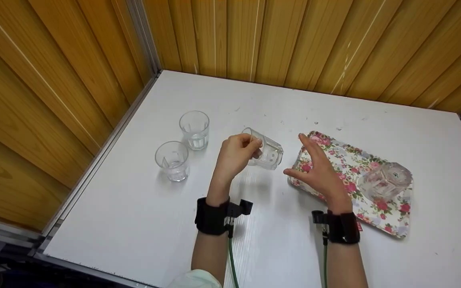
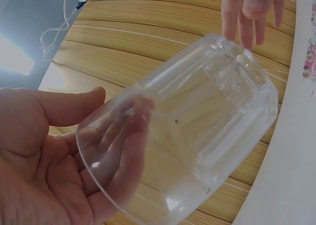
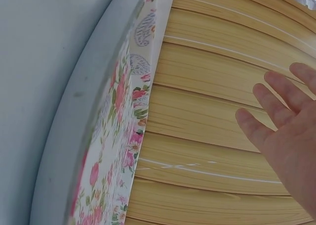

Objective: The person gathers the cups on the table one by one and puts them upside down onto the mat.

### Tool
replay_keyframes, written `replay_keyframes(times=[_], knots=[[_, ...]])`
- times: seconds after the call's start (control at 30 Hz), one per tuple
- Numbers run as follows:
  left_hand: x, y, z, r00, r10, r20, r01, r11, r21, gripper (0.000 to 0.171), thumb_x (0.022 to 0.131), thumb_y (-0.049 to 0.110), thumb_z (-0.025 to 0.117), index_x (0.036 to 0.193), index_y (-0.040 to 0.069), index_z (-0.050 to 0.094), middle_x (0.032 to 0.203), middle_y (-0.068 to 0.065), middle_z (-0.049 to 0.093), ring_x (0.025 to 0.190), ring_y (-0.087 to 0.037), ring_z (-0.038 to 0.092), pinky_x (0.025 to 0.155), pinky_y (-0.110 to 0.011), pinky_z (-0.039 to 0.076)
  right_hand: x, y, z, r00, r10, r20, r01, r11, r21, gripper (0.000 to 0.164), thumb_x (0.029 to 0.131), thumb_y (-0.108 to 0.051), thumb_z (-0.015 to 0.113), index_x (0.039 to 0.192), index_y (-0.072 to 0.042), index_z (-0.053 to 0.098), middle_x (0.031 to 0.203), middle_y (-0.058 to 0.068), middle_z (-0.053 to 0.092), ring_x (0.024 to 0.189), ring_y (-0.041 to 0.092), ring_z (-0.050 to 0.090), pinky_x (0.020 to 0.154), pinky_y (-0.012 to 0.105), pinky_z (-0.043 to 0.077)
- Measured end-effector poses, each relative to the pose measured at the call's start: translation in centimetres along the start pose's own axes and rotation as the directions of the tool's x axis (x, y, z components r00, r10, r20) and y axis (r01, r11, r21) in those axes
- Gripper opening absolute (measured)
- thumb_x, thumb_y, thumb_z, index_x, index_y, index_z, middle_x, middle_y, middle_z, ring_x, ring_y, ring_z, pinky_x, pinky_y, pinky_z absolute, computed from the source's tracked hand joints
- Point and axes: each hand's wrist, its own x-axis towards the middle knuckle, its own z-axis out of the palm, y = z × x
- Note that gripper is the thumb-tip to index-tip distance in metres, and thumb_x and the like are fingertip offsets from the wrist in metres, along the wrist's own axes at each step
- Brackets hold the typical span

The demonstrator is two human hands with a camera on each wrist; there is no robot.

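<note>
My left hand [image 1: 236, 154] grips a clear drinking glass [image 1: 271, 154] near its rim, thumb on one side and fingers on the other. The glass [image 2: 197, 121] is tilted over above the table, its thick faceted base toward my right hand. Fingers spread and holding nothing, my right hand [image 1: 320, 172] hovers over the left end of a floral tray [image 1: 346, 160]. In the right wrist view its fingers [image 3: 276, 101] stretch out straight. On the tray's right part another clear glass [image 1: 386, 182] stands upside down, base up.
Two more clear glasses stand upright on the left of the white table [image 1: 134, 224], one glass [image 1: 195, 130] behind the other glass [image 1: 173, 162]. Wood-patterned panels [image 1: 278, 44] wall the table's back and left. Green cables [image 1: 232, 260] run from both wrist straps.
</note>
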Motion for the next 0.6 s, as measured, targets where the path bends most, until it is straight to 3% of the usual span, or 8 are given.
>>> replay_keyframes(times=[0.6], knots=[[-0.1, 0.3, 0.6, 1.0, 0.004, 0.03, -0.003, 1.0, -0.025, 0.018, 0.089, 0.017, 0.057, 0.083, 0.002, 0.065, 0.071, -0.006, 0.065, 0.063, -0.011, 0.062, 0.061, -0.022, 0.049, 0.1, -1.4, 0.9, 0.989, -0.141, -0.032, 0.141, 0.99, 0.004, 0.098, 0.066, -0.045, 0.076, 0.145, -0.028, 0.021, 0.15, -0.004, 0.021, 0.138, 0.023, 0.019, 0.104, 0.051, 0.025]])
